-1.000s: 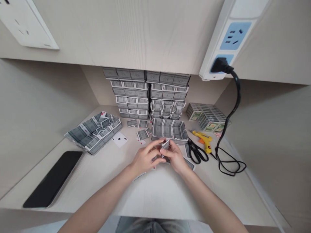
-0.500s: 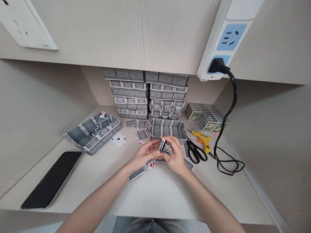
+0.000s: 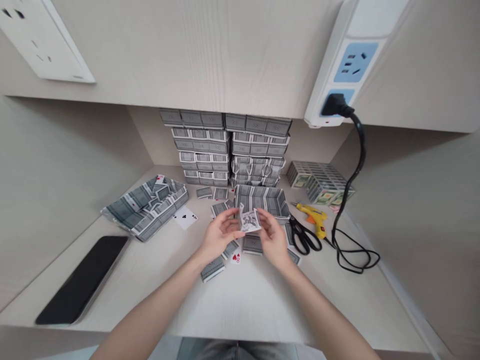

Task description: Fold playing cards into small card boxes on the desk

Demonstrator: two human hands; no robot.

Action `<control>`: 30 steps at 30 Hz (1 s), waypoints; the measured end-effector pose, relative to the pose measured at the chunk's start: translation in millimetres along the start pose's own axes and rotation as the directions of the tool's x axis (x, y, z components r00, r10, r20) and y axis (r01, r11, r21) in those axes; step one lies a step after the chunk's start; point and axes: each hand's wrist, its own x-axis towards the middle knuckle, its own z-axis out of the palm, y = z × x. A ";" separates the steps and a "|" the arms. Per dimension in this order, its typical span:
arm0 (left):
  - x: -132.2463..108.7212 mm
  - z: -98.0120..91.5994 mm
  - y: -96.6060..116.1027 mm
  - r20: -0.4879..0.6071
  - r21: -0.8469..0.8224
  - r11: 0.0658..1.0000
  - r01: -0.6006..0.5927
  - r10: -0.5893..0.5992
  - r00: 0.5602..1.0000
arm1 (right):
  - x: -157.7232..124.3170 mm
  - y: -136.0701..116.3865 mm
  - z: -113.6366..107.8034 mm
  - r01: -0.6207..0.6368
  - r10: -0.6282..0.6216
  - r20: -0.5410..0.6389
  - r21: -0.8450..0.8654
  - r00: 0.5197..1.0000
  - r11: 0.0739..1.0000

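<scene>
Between my two hands is a playing card (image 3: 250, 220) with its printed face toward me and its side edges bent up. My left hand (image 3: 222, 234) grips its left edge with thumb and fingers, and my right hand (image 3: 273, 237) grips the right edge. Just behind them stands an open box made of grey-backed cards (image 3: 262, 197). Below the hands lie a folded grey card (image 3: 252, 245), an eight of hearts (image 3: 235, 257) and another folded card (image 3: 213, 270).
A card tray (image 3: 144, 207) holding folded pieces stands left, above a black phone (image 3: 82, 280). Scissors (image 3: 304, 236) and a yellow glue gun (image 3: 314, 216) with its cable lie right. Stacked card boxes (image 3: 202, 145) rise behind, beside wrapped card decks (image 3: 318, 181). A power strip (image 3: 343, 65) hangs overhead.
The card in my hands has turned from a narrow, edge-on view to showing its printed face. My hands have spread slightly to its two sides.
</scene>
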 end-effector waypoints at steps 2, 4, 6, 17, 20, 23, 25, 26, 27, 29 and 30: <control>-0.7 -0.8 -2.3 -0.055 0.131 0.986 -0.103 0.111 0.992 | 0.4 -2.9 1.5 -0.127 0.129 -0.014 0.067 0.992 0.990; -3.0 -0.9 -2.6 -0.041 0.299 0.937 -0.180 0.201 0.979 | 0.2 -7.2 3.3 -0.215 0.219 -0.043 0.088 0.975 0.973; -6.0 -0.2 -1.2 0.021 0.451 0.861 -0.235 0.253 0.967 | -0.4 -10.7 4.6 -0.246 0.251 -0.057 0.088 0.966 0.965; -8.1 1.7 -0.5 0.080 0.678 0.684 -0.269 0.295 0.952 | -2.6 -11.6 5.5 -0.272 0.273 0.010 0.128 0.962 0.954; -8.3 1.4 -1.4 0.078 0.682 0.681 -0.265 0.293 0.953 | -2.1 -11.0 5.0 -0.263 0.261 0.033 0.120 0.965 0.957; -8.7 1.5 -2.0 0.083 0.664 0.702 -0.258 0.273 0.958 | -1.0 -9.7 2.7 -0.240 0.236 0.062 0.058 0.970 0.969; -8.7 1.7 -2.9 0.080 0.653 0.716 -0.245 0.256 0.963 | -0.6 -8.1 1.3 -0.226 0.226 0.074 -0.001 0.971 0.974; -8.6 1.9 -3.7 0.077 0.652 0.720 -0.237 0.248 0.966 | -0.7 -7.1 1.0 -0.224 0.226 0.078 -0.028 0.971 0.974; -8.4 2.0 -4.5 0.075 0.653 0.721 -0.231 0.241 0.968 | -0.9 -6.0 1.0 -0.226 0.229 0.079 -0.048 0.970 0.973; -8.0 2.1 -6.4 0.076 0.658 0.719 -0.225 0.233 0.969 | -1.9 -4.0 1.9 -0.241 0.246 0.075 -0.066 0.966 0.968; -7.8 2.2 -7.3 0.080 0.661 0.716 -0.225 0.231 0.970 | -2.5 -3.2 2.6 -0.250 0.254 0.070 -0.066 0.965 0.966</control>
